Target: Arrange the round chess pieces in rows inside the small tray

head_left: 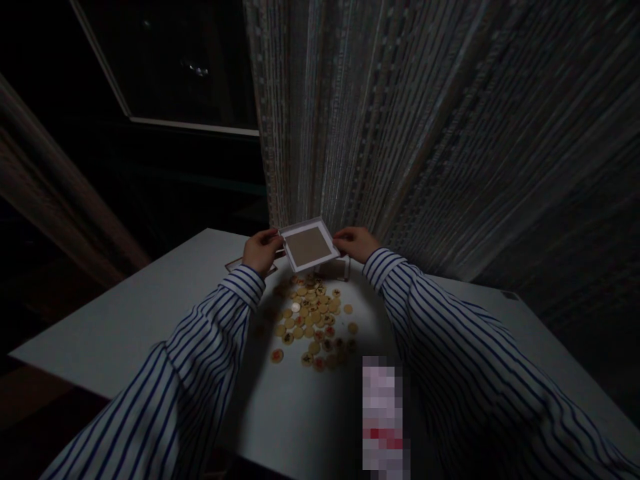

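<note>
Clamped by left hand (263, 251) and right hand (358, 244) (edges only), the tray (309, 246) could be dropped onto discs (310, 314) below if loosened.

Both shirt sleeves (200, 347) I see are white with thin navy stripes. On the white table (150, 300), the round pieces (315, 317) look yellow-tan, some marked red, others black. At their twelve o'clock, the shallow box (309, 247) shows grey-brown inside a white border; around one o'clock, the dim grey curtain (400, 120) carries pale, broken lengthwise stripes.
</note>
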Available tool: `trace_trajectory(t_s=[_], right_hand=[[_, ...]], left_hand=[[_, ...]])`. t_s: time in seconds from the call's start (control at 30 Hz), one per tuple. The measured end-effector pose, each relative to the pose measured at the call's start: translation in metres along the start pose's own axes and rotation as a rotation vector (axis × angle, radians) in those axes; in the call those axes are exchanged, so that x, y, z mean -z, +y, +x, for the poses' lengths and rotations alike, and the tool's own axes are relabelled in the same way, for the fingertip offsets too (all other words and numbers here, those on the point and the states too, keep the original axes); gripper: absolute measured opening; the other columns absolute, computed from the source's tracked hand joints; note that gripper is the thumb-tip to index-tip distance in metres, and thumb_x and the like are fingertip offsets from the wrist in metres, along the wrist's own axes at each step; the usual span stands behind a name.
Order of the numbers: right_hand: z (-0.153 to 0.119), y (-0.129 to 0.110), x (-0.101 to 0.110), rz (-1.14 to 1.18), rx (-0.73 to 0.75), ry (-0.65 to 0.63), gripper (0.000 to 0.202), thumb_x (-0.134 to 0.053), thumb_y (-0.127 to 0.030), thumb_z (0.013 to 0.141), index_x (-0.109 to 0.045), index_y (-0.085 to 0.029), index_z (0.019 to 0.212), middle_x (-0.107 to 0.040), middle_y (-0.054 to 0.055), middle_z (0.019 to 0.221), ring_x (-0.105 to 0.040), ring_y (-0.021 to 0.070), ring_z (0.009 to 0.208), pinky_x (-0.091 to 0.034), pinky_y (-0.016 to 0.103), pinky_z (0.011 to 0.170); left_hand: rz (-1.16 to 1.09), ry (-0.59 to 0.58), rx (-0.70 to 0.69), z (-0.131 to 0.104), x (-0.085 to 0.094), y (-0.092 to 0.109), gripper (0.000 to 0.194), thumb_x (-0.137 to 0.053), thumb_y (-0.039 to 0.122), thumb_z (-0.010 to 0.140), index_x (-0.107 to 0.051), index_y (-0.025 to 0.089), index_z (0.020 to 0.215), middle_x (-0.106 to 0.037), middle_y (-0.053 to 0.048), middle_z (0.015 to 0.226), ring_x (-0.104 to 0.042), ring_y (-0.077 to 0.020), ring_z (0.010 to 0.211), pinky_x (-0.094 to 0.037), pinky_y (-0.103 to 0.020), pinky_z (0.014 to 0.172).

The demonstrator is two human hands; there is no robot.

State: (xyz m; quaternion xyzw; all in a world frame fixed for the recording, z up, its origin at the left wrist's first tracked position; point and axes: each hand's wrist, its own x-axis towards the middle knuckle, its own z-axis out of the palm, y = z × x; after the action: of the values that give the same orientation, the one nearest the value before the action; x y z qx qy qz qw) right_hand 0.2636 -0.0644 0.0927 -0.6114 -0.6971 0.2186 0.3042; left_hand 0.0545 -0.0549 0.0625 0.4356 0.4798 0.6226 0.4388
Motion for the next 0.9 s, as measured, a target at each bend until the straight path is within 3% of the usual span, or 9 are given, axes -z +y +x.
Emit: trace_trajectory(t_s=[0.37, 0.9], right_hand=[[-0.028, -0.007, 0.019, 0.104, -0.057, 0.040, 0.016, -0.059, -0.014, 0.078, -0.066, -0.010, 0.092, -0.067, 0.002, 0.068, -0.060, 0.0090, 0.056, -0.047, 0.016, 0.053], [-0.057, 0.014, 0.029, 0.247, -0.086, 0.106, 0.010, -0.067, -0.014, 0.073, -0.064, -0.012, 0.083, -0.063, -0.001, 0.057, -0.057, 0.0075, 0.047, -0.043, 0.014, 0.043]], left_hand=[[-0.018, -0.036, 0.007, -0.013, -0.013, 0.005, 0.014, -0.061, 0.010, 0.072, -0.060, 0.012, 0.086, -0.063, -0.002, 0.073, -0.064, -0.0137, 0.069, -0.056, -0.034, 0.072], [-0.044, -0.132, 0.062, -0.042, -0.030, 0.007, 0.021, -0.061, 0.015, 0.074, -0.065, 0.011, 0.094, -0.064, -0.001, 0.071, -0.060, -0.0095, 0.060, -0.051, -0.023, 0.059]])
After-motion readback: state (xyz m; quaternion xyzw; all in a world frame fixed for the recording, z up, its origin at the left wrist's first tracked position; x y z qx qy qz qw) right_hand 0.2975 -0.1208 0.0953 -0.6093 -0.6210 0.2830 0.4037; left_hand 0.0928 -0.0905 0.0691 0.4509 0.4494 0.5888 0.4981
